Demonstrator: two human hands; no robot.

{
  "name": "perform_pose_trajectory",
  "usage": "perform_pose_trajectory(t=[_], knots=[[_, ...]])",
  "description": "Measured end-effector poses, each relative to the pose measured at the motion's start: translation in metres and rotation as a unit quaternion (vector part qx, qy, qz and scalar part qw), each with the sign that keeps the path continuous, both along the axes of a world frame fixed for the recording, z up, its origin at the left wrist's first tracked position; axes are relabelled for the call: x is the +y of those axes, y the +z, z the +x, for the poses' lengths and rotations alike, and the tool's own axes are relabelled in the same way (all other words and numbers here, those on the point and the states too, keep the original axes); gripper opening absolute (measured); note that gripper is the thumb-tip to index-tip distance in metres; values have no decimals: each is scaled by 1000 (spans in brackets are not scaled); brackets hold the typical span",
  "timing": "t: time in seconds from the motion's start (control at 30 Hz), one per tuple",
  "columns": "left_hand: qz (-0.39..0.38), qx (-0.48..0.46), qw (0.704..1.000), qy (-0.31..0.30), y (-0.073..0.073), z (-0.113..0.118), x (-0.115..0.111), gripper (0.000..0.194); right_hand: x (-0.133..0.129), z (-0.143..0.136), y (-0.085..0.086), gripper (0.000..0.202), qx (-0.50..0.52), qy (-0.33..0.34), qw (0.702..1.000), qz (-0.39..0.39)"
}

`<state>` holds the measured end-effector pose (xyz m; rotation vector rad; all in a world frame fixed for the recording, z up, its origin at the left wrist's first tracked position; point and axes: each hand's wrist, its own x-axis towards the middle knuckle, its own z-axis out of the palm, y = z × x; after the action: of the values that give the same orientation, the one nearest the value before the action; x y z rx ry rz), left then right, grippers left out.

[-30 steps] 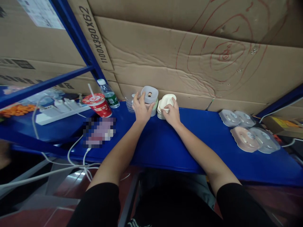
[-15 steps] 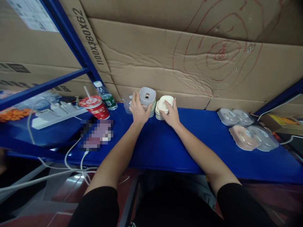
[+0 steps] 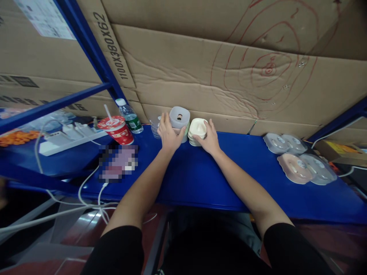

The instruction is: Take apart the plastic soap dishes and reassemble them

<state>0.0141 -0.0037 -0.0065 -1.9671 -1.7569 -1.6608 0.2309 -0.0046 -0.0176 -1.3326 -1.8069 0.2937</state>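
Note:
My left hand (image 3: 169, 134) is curled round a stack of rounded-square plastic pieces, fingers on its left side and thumb across the front. Topmost is a pale grey dish (image 3: 179, 117) with a small brown thing in its middle. Beside it, my right hand (image 3: 210, 139) is closed on the near and right sides of a stack of cream dishes (image 3: 197, 128). Its thumb lies along the front, and the fingers bend round the right edge. Clear plastic covers (image 3: 155, 127) are nested left of my left hand, partly hidden by it.
A red cup with straw (image 3: 117, 131) and a water bottle (image 3: 130, 116) stand left on the blue shelf (image 3: 195, 179). Several blister-packed pieces (image 3: 295, 168) lie right. Cardboard (image 3: 177, 72) walls the back. White cables trail near the power strip (image 3: 71, 141).
My right fingers have moved off the cream stack's top to its right edge. The stack's upper face now shows a raised, moulded middle. My left hand keeps its place on the grey dish's stack.

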Motion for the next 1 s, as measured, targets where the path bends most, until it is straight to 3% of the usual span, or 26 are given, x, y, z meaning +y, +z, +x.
perform_pose_trajectory(t=[0.13,0.27,0.4,0.53,0.63,0.77,0.9,1.0], knots=[[26,8,1000,-1,5,1,-5,101,-5,39,20,84,-48,-27,996,77],[50,14,999,-17,10,7,-13,98,-22,127,30,75,-131,-132,976,112],[61,22,997,-39,13,16,-22,95,-49,224,22,73,-225,-292,929,24],[60,31,996,-58,13,22,-29,93,-61,281,9,89,-233,-390,887,-86],[63,35,995,-63,13,24,-31,93,-59,289,4,94,-263,-394,868,-150],[63,38,995,-67,12,23,-31,91,-60,270,8,86,-317,-352,861,-187],[54,36,995,-72,10,22,-29,93,-69,236,18,69,-276,-264,920,-89],[73,51,993,-79,7,22,-28,92,-77,212,23,73,-229,-174,956,-59]])
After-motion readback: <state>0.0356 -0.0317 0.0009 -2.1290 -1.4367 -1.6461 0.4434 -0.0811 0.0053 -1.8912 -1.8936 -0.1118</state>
